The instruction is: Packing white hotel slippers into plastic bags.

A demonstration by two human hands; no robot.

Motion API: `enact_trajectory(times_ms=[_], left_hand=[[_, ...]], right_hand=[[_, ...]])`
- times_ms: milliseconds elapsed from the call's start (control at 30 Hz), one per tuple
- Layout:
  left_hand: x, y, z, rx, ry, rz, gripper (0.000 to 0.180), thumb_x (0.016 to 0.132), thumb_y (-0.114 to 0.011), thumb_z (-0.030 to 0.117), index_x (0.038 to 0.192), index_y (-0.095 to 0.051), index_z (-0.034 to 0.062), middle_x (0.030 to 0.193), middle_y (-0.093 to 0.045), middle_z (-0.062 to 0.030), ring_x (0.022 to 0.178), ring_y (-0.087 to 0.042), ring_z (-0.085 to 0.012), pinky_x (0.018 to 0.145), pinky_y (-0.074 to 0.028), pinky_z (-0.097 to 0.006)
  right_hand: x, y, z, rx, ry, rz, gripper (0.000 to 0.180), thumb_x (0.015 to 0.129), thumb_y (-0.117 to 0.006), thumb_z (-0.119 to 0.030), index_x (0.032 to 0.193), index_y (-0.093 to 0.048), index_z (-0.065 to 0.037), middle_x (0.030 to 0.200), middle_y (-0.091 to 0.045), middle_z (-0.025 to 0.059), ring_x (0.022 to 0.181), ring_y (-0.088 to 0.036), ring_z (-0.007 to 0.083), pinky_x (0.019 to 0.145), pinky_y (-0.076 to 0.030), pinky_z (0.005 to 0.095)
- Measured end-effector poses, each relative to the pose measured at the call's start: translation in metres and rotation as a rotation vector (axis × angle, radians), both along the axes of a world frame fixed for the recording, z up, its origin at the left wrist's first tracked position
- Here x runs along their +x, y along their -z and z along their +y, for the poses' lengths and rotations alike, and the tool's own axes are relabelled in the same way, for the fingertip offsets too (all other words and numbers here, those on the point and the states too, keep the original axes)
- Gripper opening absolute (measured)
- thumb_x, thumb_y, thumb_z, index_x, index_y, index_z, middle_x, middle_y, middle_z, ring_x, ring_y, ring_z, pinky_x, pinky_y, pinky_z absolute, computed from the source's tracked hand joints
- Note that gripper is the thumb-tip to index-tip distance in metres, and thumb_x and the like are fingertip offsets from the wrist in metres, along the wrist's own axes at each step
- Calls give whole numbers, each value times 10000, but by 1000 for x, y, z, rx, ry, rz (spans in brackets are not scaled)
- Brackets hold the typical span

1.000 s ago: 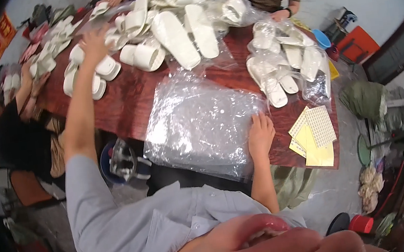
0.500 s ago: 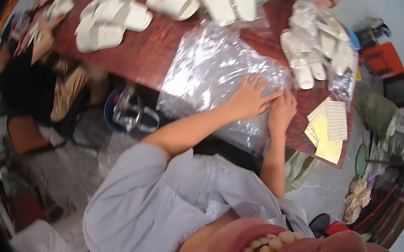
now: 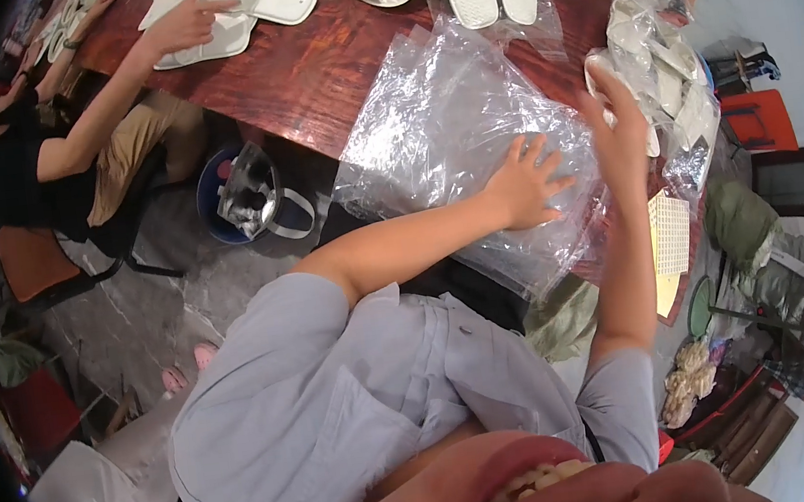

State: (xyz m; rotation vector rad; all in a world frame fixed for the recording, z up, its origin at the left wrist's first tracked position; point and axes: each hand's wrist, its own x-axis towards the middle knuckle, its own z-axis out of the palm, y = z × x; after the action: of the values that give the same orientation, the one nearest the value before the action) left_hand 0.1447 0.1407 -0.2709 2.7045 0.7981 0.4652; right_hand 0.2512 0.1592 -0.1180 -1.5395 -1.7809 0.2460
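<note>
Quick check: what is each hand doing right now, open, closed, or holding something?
Left hand: open, fingers spread, flat on the stack of clear plastic bags.
Right hand: open, at the bagged white slippers; grip cannot be told.

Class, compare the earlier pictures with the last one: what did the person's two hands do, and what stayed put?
The right hand left the clear bags and rose toward the wrapped slippers; whether it grips one is unclear. The left hand, which had first reached across the table, stays flat on the bags. The bag stack has not moved.
</note>
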Motion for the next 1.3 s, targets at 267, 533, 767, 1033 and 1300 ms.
enact_trajectory(times_ms=[267, 533, 767, 1033, 1300], left_hand=[[9, -5, 0, -28, 89, 160, 663, 955, -435, 535, 1515, -375, 184, 1584, -281, -154, 1470, -147, -455, 1158, -105, -634], [16, 8, -8, 126, -7, -28, 666, 943, -462, 486, 1499, -393, 126, 1564, -311, -168, 1465, -130, -462, 1145, -97, -661], [7, 4, -5, -22, 38, -102, 653, 908, -528, 557, 1459, -463, 213, 1529, -358, -158, 1442, -185, -477, 1137, -149, -662], [8, 7, 3, 105, 12, -88, 641, 893, -541, 591, 1426, -508, 235, 1485, -408, -155, 1412, -261, -461, 1121, -182, -662], [19, 28, -2, 160, -44, -972, 520, 947, -471, 524, 1273, -624, 149, 1284, -607, -112, 1240, -525, -326, 1085, -340, -539]], right_hand=[[-84, 84, 208, -47, 257, -426, 1010, 803, -771, -413, 1569, -120, -314, 1505, -180, 414, 1376, -250, 591, 964, -347, 728], [-46, 111, 251, -143, 333, -444, 737, 886, -594, -184, 1534, -249, -251, 1356, -445, 331, 1239, -461, 510, 885, -446, 645], [41, 29, 256, 169, 295, -491, 399, 846, -555, -95, 1243, -584, -122, 1053, -664, 258, 948, -639, 460, 842, -502, 540], [116, -157, 119, -149, -93, 124, 487, 923, -601, -146, 1362, -500, 40, 1245, -625, 116, 1118, -613, 233, 971, -468, 353], [117, -85, 42, -568, -286, 384, 644, 795, -615, -194, 1403, -498, -15, 1261, -609, 79, 1079, -599, 183, 921, -464, 278]])
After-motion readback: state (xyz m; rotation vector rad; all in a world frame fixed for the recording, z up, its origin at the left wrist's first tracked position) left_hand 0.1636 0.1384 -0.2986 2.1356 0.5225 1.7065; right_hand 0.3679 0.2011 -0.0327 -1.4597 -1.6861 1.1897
